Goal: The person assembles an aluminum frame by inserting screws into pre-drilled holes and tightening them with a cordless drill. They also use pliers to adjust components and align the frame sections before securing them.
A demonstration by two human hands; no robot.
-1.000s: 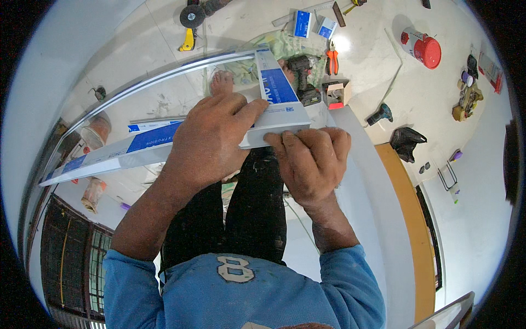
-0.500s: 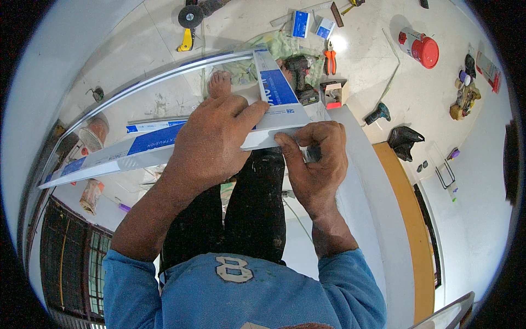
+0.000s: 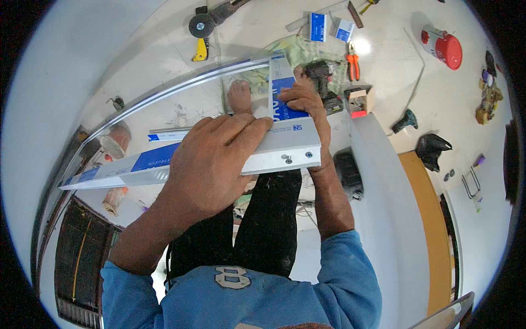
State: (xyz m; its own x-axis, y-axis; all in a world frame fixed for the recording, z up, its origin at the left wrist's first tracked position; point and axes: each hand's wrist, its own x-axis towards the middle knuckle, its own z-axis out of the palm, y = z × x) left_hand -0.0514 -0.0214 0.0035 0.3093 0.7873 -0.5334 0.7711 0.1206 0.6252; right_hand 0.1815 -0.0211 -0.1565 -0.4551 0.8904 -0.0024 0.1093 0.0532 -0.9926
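Observation:
A long white aluminium frame [image 3: 293,136] with blue-printed film stretches from the far left to its corner in front of me. My left hand [image 3: 211,159] is closed over the near bar, a little left of that corner. Round the right side of the corner reaches my right hand [image 3: 309,107], its fingers curled over the short side bar [image 3: 280,71]. On the near bar's outer face, by its right end, two screw heads [image 3: 309,155] show. My left thumb and the undersides of both hands are hidden.
A drill [image 3: 322,77] lies beyond the corner, with orange-handled pliers [image 3: 353,61] and an open small box [image 3: 358,103] beside it. An angle grinder [image 3: 203,25] is at the back. A red-lidded bucket [image 3: 446,49] lies far right. My bare foot [image 3: 239,96] shows inside the frame.
My right hand has moved from the near face of the corner to its far side, onto the short bar, uncovering the screw heads. My left hand keeps its hold. The whole view has shifted.

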